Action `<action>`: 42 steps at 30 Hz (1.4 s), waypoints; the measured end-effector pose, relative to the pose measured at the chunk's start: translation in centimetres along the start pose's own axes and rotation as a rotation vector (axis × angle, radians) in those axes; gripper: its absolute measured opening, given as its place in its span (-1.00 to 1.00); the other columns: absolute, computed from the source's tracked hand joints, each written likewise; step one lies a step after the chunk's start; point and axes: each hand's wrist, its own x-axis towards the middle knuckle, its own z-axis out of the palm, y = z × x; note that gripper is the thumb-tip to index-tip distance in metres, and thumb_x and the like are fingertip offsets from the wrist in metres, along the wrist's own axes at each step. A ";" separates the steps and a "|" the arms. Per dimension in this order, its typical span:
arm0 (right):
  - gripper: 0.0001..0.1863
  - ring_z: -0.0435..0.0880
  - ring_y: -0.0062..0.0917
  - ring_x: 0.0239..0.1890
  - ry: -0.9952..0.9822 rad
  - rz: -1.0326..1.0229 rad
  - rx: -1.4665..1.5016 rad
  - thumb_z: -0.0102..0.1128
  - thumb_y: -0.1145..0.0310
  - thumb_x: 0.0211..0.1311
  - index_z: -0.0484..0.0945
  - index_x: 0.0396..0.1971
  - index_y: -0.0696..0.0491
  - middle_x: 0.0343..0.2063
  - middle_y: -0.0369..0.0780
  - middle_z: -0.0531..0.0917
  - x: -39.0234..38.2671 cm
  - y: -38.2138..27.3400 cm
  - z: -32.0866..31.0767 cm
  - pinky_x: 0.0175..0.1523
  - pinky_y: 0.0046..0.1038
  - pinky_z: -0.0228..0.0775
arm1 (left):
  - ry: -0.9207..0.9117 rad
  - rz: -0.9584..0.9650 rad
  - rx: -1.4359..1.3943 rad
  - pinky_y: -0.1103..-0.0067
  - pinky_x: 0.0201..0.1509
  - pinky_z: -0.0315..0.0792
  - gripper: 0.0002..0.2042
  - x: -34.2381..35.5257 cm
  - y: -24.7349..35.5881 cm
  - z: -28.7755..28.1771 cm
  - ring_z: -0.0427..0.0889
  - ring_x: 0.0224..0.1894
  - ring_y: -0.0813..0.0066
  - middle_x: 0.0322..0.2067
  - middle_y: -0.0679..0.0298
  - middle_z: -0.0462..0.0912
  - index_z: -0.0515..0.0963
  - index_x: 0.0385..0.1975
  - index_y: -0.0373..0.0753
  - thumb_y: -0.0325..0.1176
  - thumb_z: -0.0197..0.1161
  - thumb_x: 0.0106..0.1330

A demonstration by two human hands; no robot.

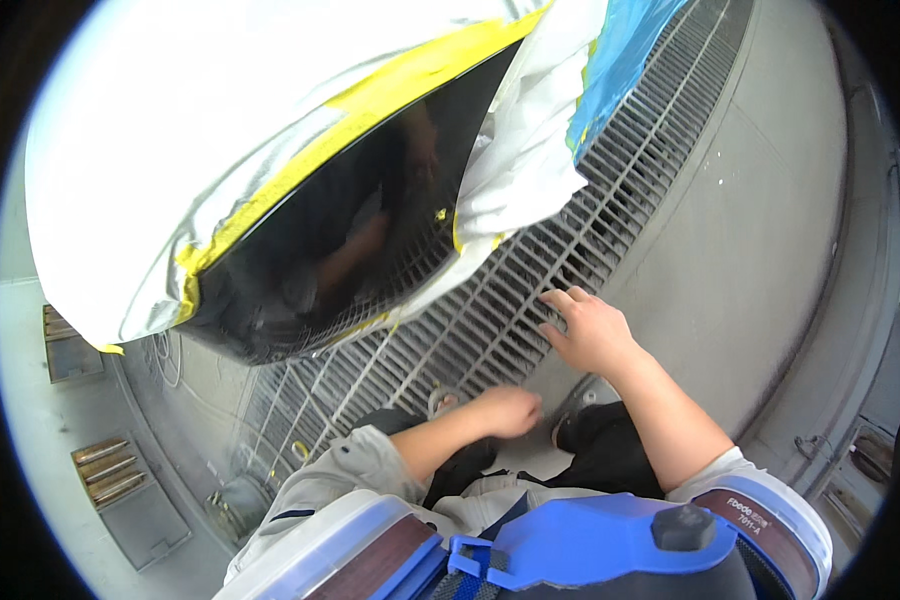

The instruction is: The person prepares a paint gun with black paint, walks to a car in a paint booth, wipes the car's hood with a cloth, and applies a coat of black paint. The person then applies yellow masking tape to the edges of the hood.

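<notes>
A glossy black panel [360, 210], apparently part of a vehicle's body, shows between white covering sheets [190, 120]. Yellow masking tape [370, 90] runs along its upper edge, and a small yellow scrap [440, 214] sits on its face. My right hand [592, 328] is over the floor grating, right of the panel and apart from it, fingers spread with nothing seen in them. Lower and to the left, my left hand [510, 411] is held before my body with fingers curled in and slightly blurred. Whatever it may hold is hidden.
Metal floor grating [490, 330] runs diagonally under the covered vehicle, beside grey floor [730, 220]. Blue sheeting [625, 65] hangs at the upper right. A blue mask-like piece [610, 540] fills the lower edge. Wall units [110, 470] stand at left, near a hose [168, 360].
</notes>
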 end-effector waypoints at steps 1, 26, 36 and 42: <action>-0.55 0.73 -0.12 0.04 -0.055 0.069 0.016 0.30 0.14 0.35 0.59 0.20 -0.07 -0.01 -0.09 0.70 -0.3 0.0 0.6 0.04 -0.11 0.64 | 0.013 -0.046 -0.032 0.02 -0.03 0.59 -0.74 -0.2 0.1 0.5 0.73 -0.13 -0.17 -0.25 -0.07 0.75 0.68 -0.23 -0.26 -0.23 0.11 0.39; -0.03 0.55 -0.02 0.28 -0.685 0.568 -0.007 0.10 -0.29 0.36 0.24 0.51 0.18 0.22 0.15 0.52 -51.6 -23.1 4.1 0.29 -0.07 0.45 | 0.222 -0.398 -0.526 0.29 0.40 0.40 -0.49 -58.4 14.3 15.1 0.51 0.33 -0.05 0.31 -0.01 0.52 0.43 0.40 -0.19 -0.19 0.22 0.49; -0.33 0.82 -0.08 -0.10 -0.498 0.437 -0.117 0.14 -0.26 0.37 0.77 -0.22 0.15 -0.20 0.03 0.81 -60.5 -24.0 0.2 -0.03 -0.09 0.67 | 0.152 -0.326 -0.528 0.41 -0.18 0.56 -0.73 -76.5 28.3 14.9 0.66 -0.32 0.25 -0.38 0.24 0.60 0.60 -0.06 -0.18 -0.39 0.38 0.25; -0.61 0.80 -0.05 -0.13 -0.375 0.355 -0.099 0.36 -0.06 0.29 0.82 -0.30 0.00 -0.26 -0.02 0.81 -59.9 -26.3 -2.6 -0.04 -0.11 0.67 | 0.375 -0.149 -0.387 0.35 -0.25 0.50 -0.88 -77.9 31.6 14.4 0.66 -0.36 0.10 -0.43 0.06 0.64 0.64 -0.30 -0.28 -0.41 0.31 0.20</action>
